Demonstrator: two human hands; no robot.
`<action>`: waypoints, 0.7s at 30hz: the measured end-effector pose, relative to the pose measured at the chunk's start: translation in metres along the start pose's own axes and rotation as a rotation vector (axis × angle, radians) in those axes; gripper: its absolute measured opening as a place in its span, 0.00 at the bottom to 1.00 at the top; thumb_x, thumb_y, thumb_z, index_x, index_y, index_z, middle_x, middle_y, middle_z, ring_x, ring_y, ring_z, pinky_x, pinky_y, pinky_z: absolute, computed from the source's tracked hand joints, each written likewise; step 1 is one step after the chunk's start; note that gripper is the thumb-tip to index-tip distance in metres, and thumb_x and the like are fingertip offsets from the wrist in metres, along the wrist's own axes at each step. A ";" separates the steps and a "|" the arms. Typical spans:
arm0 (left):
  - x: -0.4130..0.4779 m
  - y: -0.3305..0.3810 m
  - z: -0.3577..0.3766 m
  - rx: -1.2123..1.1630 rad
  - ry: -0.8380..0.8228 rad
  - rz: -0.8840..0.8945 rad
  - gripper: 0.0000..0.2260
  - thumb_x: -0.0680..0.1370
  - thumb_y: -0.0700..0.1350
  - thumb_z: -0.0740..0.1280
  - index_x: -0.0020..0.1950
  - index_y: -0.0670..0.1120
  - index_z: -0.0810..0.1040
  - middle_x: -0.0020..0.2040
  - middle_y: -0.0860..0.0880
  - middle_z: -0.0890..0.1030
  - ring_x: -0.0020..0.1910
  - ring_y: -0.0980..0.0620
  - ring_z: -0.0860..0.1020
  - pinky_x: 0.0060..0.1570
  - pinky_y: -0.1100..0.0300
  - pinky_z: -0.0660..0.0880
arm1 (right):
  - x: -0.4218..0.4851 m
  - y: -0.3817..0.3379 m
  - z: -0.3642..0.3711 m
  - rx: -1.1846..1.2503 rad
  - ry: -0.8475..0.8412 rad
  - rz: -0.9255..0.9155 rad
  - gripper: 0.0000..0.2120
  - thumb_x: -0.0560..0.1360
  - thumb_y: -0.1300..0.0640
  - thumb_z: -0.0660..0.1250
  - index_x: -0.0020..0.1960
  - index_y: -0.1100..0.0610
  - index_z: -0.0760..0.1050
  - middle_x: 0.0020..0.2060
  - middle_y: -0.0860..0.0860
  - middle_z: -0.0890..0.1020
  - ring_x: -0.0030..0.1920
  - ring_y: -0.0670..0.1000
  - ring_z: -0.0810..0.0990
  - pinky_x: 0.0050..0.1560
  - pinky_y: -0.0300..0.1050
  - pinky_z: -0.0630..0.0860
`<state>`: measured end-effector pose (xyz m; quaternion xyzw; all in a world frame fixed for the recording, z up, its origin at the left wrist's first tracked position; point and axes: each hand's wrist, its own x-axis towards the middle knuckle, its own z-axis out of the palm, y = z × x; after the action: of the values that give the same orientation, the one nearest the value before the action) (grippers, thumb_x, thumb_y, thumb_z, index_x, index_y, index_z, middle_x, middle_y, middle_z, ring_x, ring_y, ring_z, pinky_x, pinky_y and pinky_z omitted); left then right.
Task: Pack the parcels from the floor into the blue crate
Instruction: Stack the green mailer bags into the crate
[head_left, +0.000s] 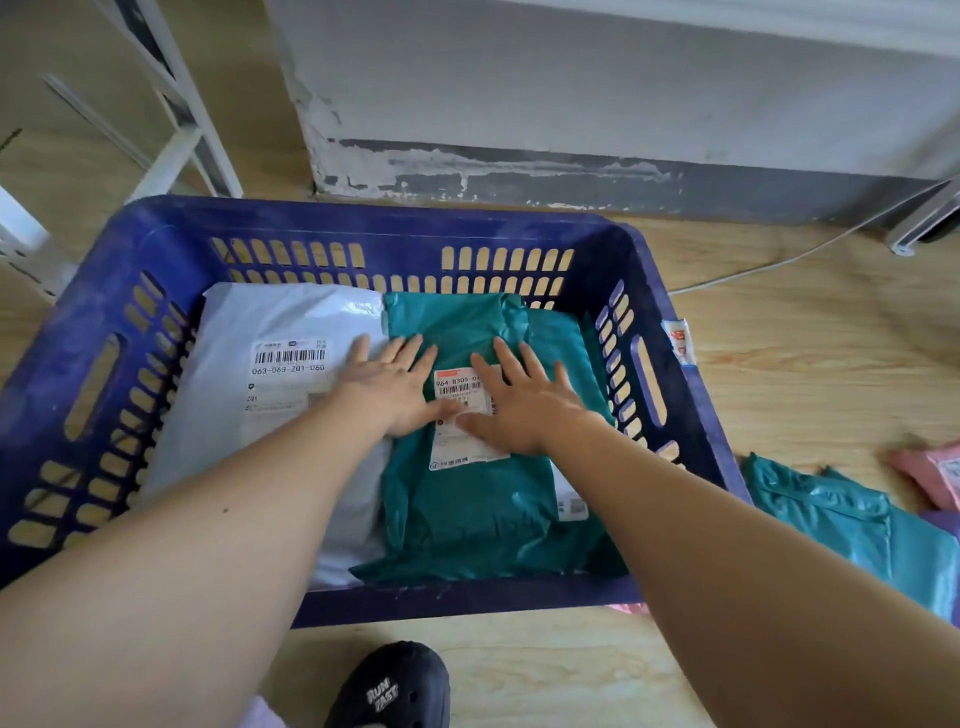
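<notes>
The blue crate (363, 221) stands on the wooden floor before me. Inside it lie a white parcel (291, 322) on the left and a teal parcel (467, 514) on the right, each with a shipping label. My left hand (395, 382) lies flat with straight fingers across the seam between the two parcels. My right hand (524, 402) presses flat on the teal parcel's label. Outside the crate, on the floor at the right, lie another teal parcel (852, 525) and a pink parcel (935, 473).
A grey-and-white wall (571, 104) rises just behind the crate. White metal frame legs (171, 104) stand at the back left. A white cable (769, 265) runs over the floor at the right. My black shoe (400, 686) is below the crate's near rim.
</notes>
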<state>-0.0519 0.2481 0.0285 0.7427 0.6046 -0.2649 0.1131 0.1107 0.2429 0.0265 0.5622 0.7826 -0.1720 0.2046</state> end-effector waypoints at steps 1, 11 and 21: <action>-0.002 0.000 -0.002 0.004 -0.003 0.009 0.40 0.74 0.71 0.42 0.78 0.49 0.38 0.78 0.47 0.39 0.78 0.50 0.42 0.74 0.42 0.40 | -0.002 0.000 -0.001 -0.015 -0.012 -0.006 0.40 0.74 0.30 0.48 0.76 0.45 0.34 0.76 0.49 0.34 0.76 0.55 0.34 0.74 0.63 0.40; -0.049 0.021 -0.003 0.001 -0.173 0.248 0.61 0.61 0.74 0.66 0.75 0.48 0.30 0.75 0.47 0.30 0.76 0.48 0.34 0.71 0.41 0.34 | -0.059 -0.003 0.005 -0.127 -0.222 -0.094 0.59 0.64 0.33 0.70 0.73 0.42 0.26 0.74 0.55 0.29 0.75 0.59 0.32 0.72 0.68 0.40; -0.069 0.055 -0.030 0.146 -0.222 0.088 0.55 0.69 0.59 0.72 0.76 0.41 0.35 0.78 0.44 0.38 0.77 0.46 0.39 0.74 0.40 0.41 | -0.091 -0.004 0.003 0.126 -0.048 -0.049 0.49 0.71 0.43 0.70 0.77 0.47 0.38 0.77 0.54 0.43 0.77 0.58 0.44 0.75 0.61 0.52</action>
<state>-0.0002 0.1916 0.0815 0.7408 0.5343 -0.3835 0.1365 0.1329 0.1664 0.0710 0.5506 0.7785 -0.2390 0.1834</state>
